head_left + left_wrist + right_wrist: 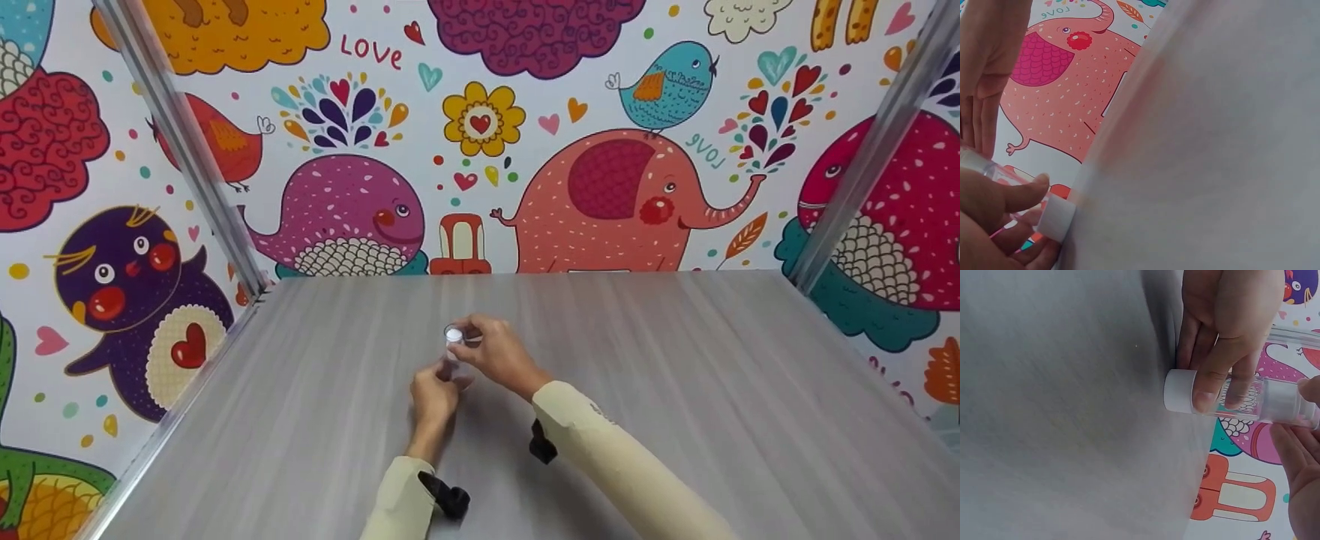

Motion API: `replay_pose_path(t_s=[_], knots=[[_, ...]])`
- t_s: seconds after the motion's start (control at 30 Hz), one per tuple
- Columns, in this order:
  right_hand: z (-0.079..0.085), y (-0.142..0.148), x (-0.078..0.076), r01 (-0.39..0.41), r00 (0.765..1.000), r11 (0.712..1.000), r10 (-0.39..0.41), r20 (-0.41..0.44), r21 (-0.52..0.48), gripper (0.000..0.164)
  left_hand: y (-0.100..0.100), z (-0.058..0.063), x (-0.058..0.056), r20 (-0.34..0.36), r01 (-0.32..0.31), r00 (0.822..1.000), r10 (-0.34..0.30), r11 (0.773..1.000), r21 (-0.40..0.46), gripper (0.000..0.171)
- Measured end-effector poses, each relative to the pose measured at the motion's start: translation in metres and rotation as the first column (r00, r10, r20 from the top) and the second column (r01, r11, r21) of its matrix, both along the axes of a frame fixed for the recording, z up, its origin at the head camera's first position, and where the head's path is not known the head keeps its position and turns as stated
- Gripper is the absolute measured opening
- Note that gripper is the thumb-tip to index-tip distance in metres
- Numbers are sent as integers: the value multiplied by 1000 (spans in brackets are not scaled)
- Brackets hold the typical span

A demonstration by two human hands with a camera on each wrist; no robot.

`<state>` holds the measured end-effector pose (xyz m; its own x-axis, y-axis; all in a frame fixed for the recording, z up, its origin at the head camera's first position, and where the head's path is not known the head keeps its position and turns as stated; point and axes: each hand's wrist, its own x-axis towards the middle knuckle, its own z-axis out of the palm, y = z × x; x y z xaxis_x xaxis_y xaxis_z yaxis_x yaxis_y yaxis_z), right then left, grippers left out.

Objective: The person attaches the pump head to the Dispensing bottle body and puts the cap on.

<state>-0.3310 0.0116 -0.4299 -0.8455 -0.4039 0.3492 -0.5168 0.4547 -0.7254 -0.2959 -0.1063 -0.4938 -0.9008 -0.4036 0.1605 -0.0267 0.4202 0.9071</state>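
A small clear bottle point(1255, 398) with a white base point(1178, 390) stands between both hands above the table. My left hand point(433, 397) grips its lower part, thumb and fingers lying around the clear body just over the white base. At the bottle's upper end, my right hand point(501, 351) pinches the clear top point(1307, 412) between thumb and fingers. Under that top shows a whitish collar point(1279, 399). From the head view the bottle's top point(454, 335) faces up toward the camera, and the left hand hides much of the body.
A grey wood-grain table point(315, 390) spreads beneath both arms. Behind it rises a wall with cartoon animals point(600, 195). Metal posts point(202, 165) stand at the corners, and black wrist mounts point(450, 501) sit on both sleeves.
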Motion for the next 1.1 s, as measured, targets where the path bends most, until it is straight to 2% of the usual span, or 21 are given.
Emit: replay_pose_path(t_s=[0.47,0.73,0.9,1.1], knots=[[11,2,-1,-55,996,996,51,68,66,24,-1,0,0,15,27,1000,-27,999,19,12],[4,1,0,-7,994,998,0,109,66,35,0,-2,-1,-104,23,994,-25,1000,-15,14],[0,1,1,18,992,997,-27,126,70,36,1,-1,0,-64,14,998,-16,1000,-26,14],[-11,-1,2,37,996,999,-37,82,2,37,0,1,0,-80,22,996,-28,997,-68,13]])
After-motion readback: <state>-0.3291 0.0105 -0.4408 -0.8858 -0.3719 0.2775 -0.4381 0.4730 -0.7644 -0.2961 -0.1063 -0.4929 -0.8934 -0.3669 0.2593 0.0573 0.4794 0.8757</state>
